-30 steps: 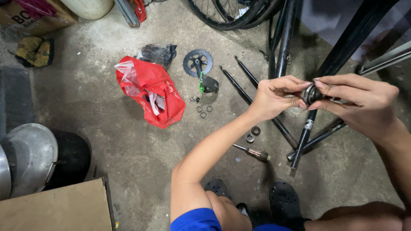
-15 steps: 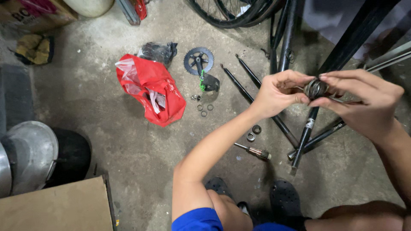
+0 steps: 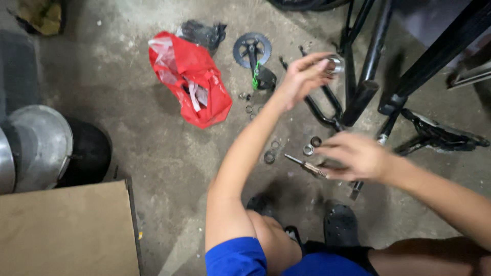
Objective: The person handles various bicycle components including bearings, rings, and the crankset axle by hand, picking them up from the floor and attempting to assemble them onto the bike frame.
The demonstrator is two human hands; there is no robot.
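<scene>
Left hand pinches a steel cup by its rim: small, rigid, likely greasy. Right hand, fingers loosely spread, hovers over a screwdriver on the floor.

floor: stained grey concrete | cardboard box lower left | light: dim

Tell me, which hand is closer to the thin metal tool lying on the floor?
Right. The right hand hovers just over the thin metal tool, while the left hand is raised farther away, holding a round silver metal part.
</scene>
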